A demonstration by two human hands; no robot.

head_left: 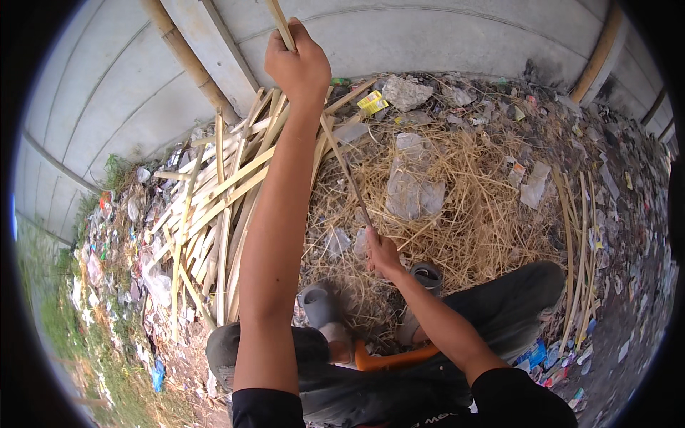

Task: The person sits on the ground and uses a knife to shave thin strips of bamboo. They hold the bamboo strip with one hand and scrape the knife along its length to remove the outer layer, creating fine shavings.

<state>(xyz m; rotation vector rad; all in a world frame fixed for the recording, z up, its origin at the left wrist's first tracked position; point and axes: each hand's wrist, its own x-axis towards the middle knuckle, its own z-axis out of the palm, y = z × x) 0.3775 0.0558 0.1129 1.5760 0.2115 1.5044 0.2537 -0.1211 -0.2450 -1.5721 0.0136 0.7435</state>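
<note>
My left hand [300, 63] is raised far ahead, near the wall, its fingers closed around a pale bamboo strip [280, 23]. That strip runs out of the picture at the top. Lower and to the right, between my knees, my right hand [383, 254] grips the near end of a long, thin, dark blade-like tool [348, 176]. The tool slants away to the upper left, and its far end comes close to my left forearm. Seen so narrow, its exact kind cannot be told. Many split bamboo strips [227, 185] lie in a loose pile, partly hidden behind my left arm.
Dry straw-like shavings [485, 207] cover the ground ahead, with a crumpled clear plastic bag [414, 182] on them. More strips [578, 250] lie at the right. A concrete panel wall [399, 43] with bamboo poles [187, 53] stands behind. Litter surrounds my sandals [319, 305] and orange seat [392, 359].
</note>
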